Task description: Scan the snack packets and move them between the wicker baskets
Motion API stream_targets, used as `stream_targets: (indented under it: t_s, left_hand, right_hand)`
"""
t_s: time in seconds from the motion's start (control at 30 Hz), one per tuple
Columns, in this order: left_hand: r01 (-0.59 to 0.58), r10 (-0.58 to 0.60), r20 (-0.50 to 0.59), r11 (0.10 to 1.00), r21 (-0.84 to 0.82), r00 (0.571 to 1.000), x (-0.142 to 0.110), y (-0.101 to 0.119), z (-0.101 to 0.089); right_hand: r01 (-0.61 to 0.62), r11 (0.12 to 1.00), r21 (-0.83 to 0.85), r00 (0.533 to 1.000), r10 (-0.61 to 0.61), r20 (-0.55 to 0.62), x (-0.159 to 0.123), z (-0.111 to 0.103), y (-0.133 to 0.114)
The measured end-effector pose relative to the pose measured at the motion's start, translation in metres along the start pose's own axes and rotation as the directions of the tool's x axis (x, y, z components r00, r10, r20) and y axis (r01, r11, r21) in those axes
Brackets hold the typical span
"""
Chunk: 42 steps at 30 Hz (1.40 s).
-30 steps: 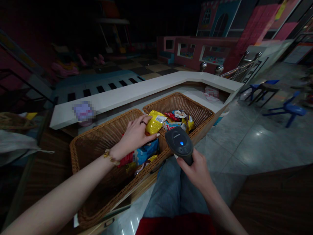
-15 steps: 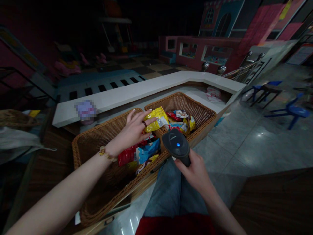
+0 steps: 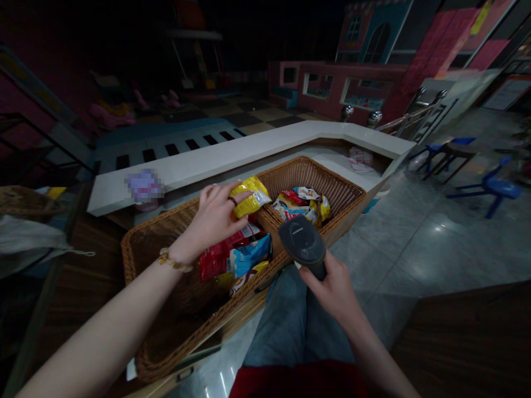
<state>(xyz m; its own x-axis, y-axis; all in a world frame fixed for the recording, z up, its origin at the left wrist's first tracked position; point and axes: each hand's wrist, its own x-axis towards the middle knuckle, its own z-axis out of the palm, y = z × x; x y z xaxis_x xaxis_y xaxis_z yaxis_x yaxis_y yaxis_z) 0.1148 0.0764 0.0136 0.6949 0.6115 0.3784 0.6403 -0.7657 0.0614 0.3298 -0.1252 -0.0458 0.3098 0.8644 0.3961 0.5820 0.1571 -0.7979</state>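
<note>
My left hand (image 3: 218,213) grips a yellow snack bag (image 3: 251,196) above the inner rims of two wicker baskets. In my right hand (image 3: 334,284) is a dark barcode scanner (image 3: 302,240), its head tilted toward the baskets and its light not showing. The nearer left basket (image 3: 157,243) holds a red snack bag (image 3: 213,262), a blue snack bag (image 3: 250,256) and other packets, partly under my left hand. Several colourful packets (image 3: 305,202) lie in the right basket (image 3: 344,188).
A white counter ledge (image 3: 232,152) runs behind the baskets, with a blurred purple item (image 3: 144,187) at its left. Blue stools (image 3: 493,185) stand on the tiled floor at right. A pale cloth bag (image 3: 31,246) lies at far left.
My left hand has drawn the yellow bag to the left and turned it, so its white label no longer faces up. The scanner's blue light has gone off; the scanner shifted slightly right.
</note>
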Motion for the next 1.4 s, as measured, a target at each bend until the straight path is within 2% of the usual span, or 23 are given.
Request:
stream_targets:
  t_s: [0.07, 0.13, 0.27, 0.37, 0.53, 0.67, 0.77, 0.83, 0.9, 0.97, 1.13, 1.27, 1.4]
  left_hand:
    - [0.125, -0.124, -0.049, 0.992, 0.023, 0.991, -0.001, -0.005, -0.007]
    - [0.197, -0.194, -0.09, 0.98, 0.022, 0.977, -0.002, -0.009, -0.013]
    - [0.185, -0.18, -0.162, 0.983, 0.017, 0.97, -0.003, -0.008, -0.014]
    - [0.106, -0.098, -0.165, 0.994, 0.041, 0.982, 0.001, 0.001, -0.007]
    - [-0.123, 0.123, -0.027, 0.992, -0.016, 0.992, 0.027, 0.022, 0.01]
    - [-0.281, 0.28, 0.048, 0.96, 0.004, 0.959, 0.071, 0.047, 0.029]
    - [-0.405, 0.403, 0.077, 0.914, 0.012, 0.912, 0.106, 0.07, 0.053]
    - [-0.366, 0.362, 0.107, 0.93, 0.015, 0.926, 0.126, 0.087, 0.073]
    - [-0.229, 0.221, 0.18, 0.973, 0.024, 0.958, 0.142, 0.102, 0.092]
    - [-0.164, 0.156, 0.22, 0.986, 0.018, 0.963, 0.153, 0.114, 0.109]
    - [-0.104, 0.101, 0.215, 0.995, -0.001, 0.971, 0.168, 0.125, 0.135]
    - [-0.017, 0.035, 0.21, 0.996, -0.089, 0.977, 0.17, 0.119, 0.13]
    - [0.078, -0.049, 0.149, 0.978, -0.195, 0.988, 0.163, 0.103, 0.1]
  right_hand:
    - [0.007, 1.0, -0.009, 1.0, -0.007, -0.019, 0.001, -0.002, 0.001]
    - [0.019, 1.0, -0.015, 0.999, -0.02, -0.031, 0.002, -0.003, 0.003]
    - [0.034, 0.999, -0.028, 0.998, -0.036, -0.051, 0.002, -0.004, 0.005]
    - [0.034, 0.999, -0.025, 0.998, -0.035, -0.055, 0.002, -0.005, 0.007]
    - [0.026, 1.0, -0.015, 0.998, -0.027, -0.057, 0.002, -0.008, 0.011]
    - [-0.002, 1.0, -0.008, 0.996, 0.002, -0.086, 0.003, -0.011, 0.016]
    - [-0.009, 1.0, 0.007, 0.995, 0.01, -0.104, 0.004, -0.012, 0.019]
    - [-0.012, 1.0, 0.012, 0.994, 0.013, -0.11, 0.004, -0.013, 0.021]
    - [-0.021, 1.0, 0.012, 0.993, 0.022, -0.115, 0.005, -0.014, 0.024]
    - [-0.028, 1.0, 0.008, 0.992, 0.029, -0.122, 0.005, -0.016, 0.026]
    - [-0.033, 0.999, -0.011, 0.989, 0.031, -0.146, 0.006, -0.019, 0.03]
    - [-0.032, 0.999, -0.016, 0.989, 0.03, -0.148, 0.005, -0.02, 0.031]
    - [-0.025, 1.0, -0.007, 0.989, 0.023, -0.145, 0.004, -0.019, 0.029]
